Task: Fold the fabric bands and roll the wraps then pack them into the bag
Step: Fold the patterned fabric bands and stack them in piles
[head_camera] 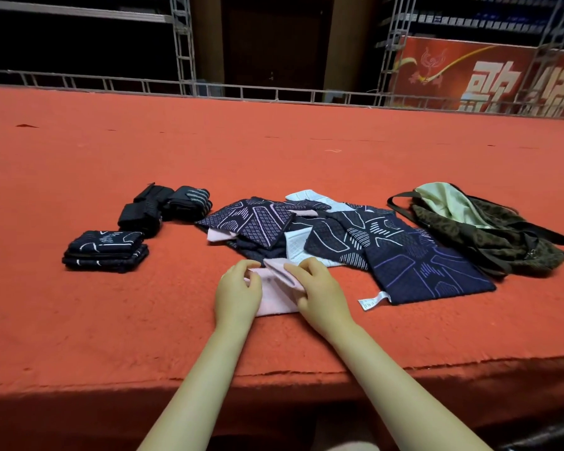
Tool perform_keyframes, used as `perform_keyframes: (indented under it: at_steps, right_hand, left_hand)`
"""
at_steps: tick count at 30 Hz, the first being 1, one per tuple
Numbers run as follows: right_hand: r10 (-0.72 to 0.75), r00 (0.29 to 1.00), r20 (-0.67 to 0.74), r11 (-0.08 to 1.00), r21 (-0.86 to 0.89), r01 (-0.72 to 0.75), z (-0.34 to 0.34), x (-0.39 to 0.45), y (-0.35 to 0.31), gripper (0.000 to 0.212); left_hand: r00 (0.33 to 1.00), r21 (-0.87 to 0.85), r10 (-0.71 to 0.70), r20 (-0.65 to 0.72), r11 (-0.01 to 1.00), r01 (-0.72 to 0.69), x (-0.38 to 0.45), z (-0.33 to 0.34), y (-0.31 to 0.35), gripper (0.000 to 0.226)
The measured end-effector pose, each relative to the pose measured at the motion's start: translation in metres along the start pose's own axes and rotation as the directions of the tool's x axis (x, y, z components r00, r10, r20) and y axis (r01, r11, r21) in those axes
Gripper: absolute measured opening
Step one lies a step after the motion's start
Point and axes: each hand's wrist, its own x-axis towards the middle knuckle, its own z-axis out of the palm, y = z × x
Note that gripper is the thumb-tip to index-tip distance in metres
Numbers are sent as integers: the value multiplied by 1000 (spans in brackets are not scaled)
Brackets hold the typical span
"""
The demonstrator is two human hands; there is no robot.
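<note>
Far left on the red cloth-covered table [79, 320] sits a neat stack of folded bands [105, 251], dark navy with white lines. Just behind it there's a clump of black rolled wraps [163, 205], one with grey stripes.

Front and centre, both hands are on a pale pink band [275, 296]. The left hand [238, 292] has its fingers curled over the band's left end, thumb and fingertips close together, pinching the edge as far as I can tell. The right hand [319, 292] is gripping the raised, folded-over flap on the right end, fingers bent round it.

Behind the hands is a loose pile of unfolded bands [323, 236], navy patterned with some pink and white ones mixed in. A white care label [373, 301] sticks out of the nearest navy one; the print is too small to read.

Far right, touching the pile, lies the camo bag [489, 242], open, pale green lining showing. A red banner [489, 79] in the background has big white characters, partly cut off.
</note>
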Motion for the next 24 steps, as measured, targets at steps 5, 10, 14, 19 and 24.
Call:
perform_keyframes:
  at_steps: [5,10,14,19,24]
  right_hand:
    - [148,965,-217,967,236,-95,-13,-5,0,26]
    - [583,763,-278,805,322,-498,-19,-7,29,24]
    - [507,822,-260,859,226,-459,-13,-8,24,22]
    - [302,938,-172,931,265,-251,-11,-7,19,12]
    - [247,964,-94,916,348,-201,-11,-4,12,17]
  left_hand:
    - [995,20,-56,87,998,54,1,0,2,28]
    - [927,260,262,269,907,-332,-4,11,6,42]
    - [741,360,300,601,727,-585,-8,26,19,58]
    - [792,311,277,544,810,-497,-2,33,21,36]
    - [988,127,109,105,984,-122,1,24,13,27]
